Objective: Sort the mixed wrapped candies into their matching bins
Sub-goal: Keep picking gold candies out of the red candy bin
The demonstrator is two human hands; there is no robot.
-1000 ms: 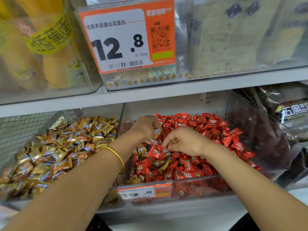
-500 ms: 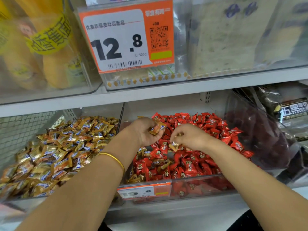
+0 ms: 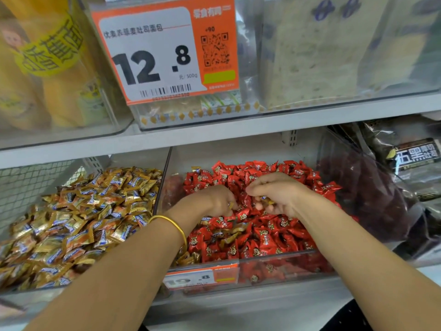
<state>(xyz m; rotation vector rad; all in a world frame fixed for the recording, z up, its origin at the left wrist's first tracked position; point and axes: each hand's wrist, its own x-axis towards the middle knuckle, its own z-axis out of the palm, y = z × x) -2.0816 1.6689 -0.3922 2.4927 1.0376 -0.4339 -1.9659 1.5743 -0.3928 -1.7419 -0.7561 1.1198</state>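
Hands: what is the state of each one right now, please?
Left hand: curled, holds a gold candy.
Right hand: curled, pinches another gold piece, mostly hidden.

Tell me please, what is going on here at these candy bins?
A person digs with both hands in the clear bin of red candies. The left hand and the right hand are curled over the pile, and each seems to pinch a gold candy. More stray gold candies lie among the red ones near the front. The large gold pile fills the bin beside it, on the left.
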